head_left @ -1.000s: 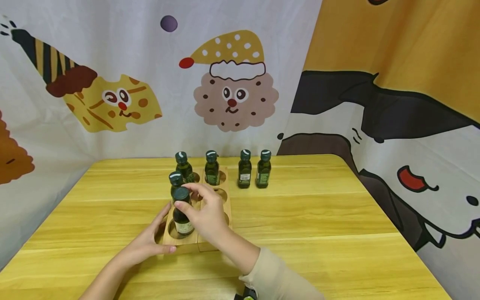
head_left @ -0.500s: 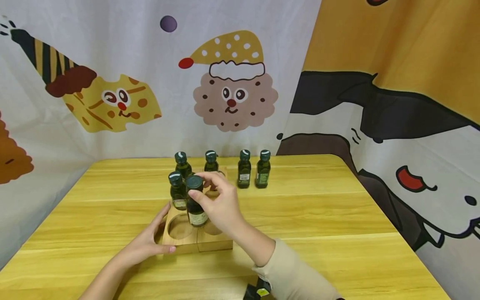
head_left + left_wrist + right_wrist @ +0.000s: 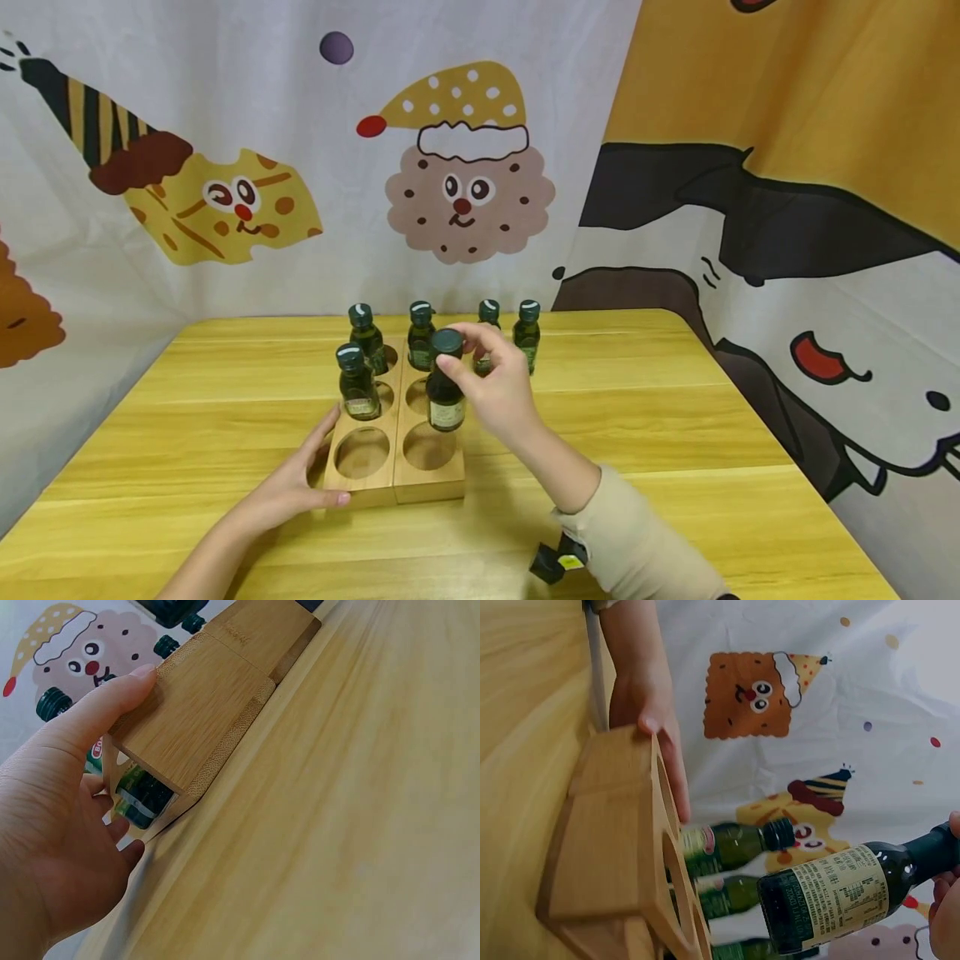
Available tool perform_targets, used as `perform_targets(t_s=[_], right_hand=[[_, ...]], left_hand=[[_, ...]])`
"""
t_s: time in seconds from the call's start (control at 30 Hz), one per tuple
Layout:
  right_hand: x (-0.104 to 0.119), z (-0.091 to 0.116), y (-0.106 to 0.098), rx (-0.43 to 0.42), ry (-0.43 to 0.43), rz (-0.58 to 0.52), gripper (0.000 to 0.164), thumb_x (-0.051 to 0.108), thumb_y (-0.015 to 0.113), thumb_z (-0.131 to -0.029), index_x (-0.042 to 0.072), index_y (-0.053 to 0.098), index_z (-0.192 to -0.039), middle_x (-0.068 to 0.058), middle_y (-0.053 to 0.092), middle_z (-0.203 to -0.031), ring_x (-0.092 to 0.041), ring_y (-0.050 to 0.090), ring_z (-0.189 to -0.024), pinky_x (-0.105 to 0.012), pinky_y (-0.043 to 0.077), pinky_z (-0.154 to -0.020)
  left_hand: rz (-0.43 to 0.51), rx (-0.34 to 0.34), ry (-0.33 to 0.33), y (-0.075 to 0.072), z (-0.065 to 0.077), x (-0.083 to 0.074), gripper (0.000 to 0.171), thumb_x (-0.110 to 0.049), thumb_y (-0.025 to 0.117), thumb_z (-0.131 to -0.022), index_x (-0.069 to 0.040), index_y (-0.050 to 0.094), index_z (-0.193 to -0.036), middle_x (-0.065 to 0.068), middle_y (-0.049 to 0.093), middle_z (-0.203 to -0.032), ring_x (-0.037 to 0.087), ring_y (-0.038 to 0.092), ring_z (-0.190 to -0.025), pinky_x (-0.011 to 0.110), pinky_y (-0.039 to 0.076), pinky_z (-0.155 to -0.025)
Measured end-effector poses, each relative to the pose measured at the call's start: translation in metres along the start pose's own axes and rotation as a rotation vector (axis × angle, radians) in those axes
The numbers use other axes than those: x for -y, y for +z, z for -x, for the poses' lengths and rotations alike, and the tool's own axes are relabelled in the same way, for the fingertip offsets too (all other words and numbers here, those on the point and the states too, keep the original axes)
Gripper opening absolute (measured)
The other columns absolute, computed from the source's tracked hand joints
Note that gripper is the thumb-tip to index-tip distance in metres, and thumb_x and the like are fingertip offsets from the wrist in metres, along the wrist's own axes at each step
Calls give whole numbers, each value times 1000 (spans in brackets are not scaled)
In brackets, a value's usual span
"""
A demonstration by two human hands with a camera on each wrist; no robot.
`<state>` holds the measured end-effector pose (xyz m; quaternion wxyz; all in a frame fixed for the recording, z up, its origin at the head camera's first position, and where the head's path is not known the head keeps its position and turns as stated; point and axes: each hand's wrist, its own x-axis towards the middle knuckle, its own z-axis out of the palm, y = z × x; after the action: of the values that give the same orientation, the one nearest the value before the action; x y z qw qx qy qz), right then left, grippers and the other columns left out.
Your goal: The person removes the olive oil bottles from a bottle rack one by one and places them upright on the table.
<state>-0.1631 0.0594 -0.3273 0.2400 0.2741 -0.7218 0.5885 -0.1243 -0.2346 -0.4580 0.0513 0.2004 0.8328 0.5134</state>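
My right hand pinches a small dark green glass bottle by its cap, holding it above the right edge of a wooden bottle rack. In the right wrist view this bottle's cream label is plain to see. My left hand grips the rack's near left corner, thumb on the front face and fingers along the left side. Three similar bottles stand in the rack: one at the back left, one at the middle left and one at the back right. Both near holes hold nothing.
Two more bottles stand on the table right of the rack, one partly hidden behind my right hand, the other beside it. A printed curtain hangs behind the table. A black device sits under my right sleeve.
My right hand has lifted the bottle from the near left hole and carried it rightward across the rack. The left hand has stayed at the rack's corner.
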Motion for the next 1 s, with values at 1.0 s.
perform_targets(t_s=[1.0], right_hand=[[-4,-12,-84,-97,94,143,25,-7,68,-83,-11,64,-108,-17,58,-86,-17,48,-78,-28,39,-68]], left_hand=[[-12,-4,0,-1,0,-2,114,-15,82,-73,-14,3,-155,26,4,-156,58,23,-128,76,16,-95]])
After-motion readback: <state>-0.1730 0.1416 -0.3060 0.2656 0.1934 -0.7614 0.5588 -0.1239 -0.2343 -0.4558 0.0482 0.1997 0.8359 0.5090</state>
